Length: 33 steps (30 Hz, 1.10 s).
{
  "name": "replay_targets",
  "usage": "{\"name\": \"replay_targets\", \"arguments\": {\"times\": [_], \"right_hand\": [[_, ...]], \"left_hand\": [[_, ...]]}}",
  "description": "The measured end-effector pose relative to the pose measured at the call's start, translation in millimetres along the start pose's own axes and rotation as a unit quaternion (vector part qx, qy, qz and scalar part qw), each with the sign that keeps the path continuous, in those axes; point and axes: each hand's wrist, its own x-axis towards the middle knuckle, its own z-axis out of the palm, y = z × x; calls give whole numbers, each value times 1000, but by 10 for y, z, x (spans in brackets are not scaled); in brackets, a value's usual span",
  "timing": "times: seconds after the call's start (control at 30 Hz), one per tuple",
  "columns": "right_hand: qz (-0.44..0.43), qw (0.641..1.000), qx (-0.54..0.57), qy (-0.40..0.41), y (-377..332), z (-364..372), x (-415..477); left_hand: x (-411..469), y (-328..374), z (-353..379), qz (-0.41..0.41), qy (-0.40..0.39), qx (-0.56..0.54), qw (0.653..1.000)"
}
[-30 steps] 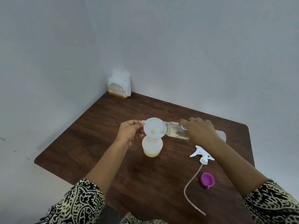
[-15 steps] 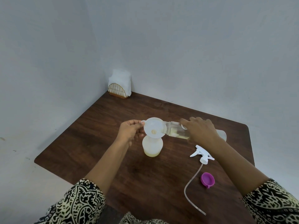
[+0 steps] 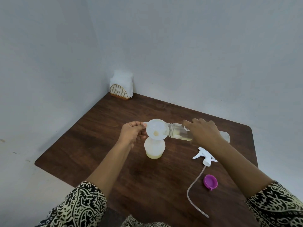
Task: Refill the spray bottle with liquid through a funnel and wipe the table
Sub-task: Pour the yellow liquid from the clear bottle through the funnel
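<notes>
A white translucent spray bottle [image 3: 154, 149] stands mid-table with a little yellowish liquid at its bottom. A white funnel [image 3: 157, 130] sits in its neck. My left hand [image 3: 132, 132] pinches the funnel's rim tab on the left. My right hand [image 3: 203, 132] grips a clear refill bottle [image 3: 177, 132] tipped on its side, its mouth over the funnel's right edge. Pale liquid lies in that bottle. The white spray head [image 3: 205, 157] with its long tube [image 3: 193, 192] lies on the table to the right.
A purple cap [image 3: 210, 181] lies near the tube at the right front. A gold wire holder with white napkins [image 3: 121, 86] stands in the far corner against the walls. The dark wooden table [image 3: 101, 131] has rounded corners; its left edge runs diagonally.
</notes>
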Motion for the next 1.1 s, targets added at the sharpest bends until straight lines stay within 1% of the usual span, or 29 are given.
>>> {"name": "replay_targets", "arguments": {"times": [1.1], "right_hand": [[-5,1000,-13,5,10,12,8]], "left_hand": [[19,-26,2,2,2,-4,1000]]}}
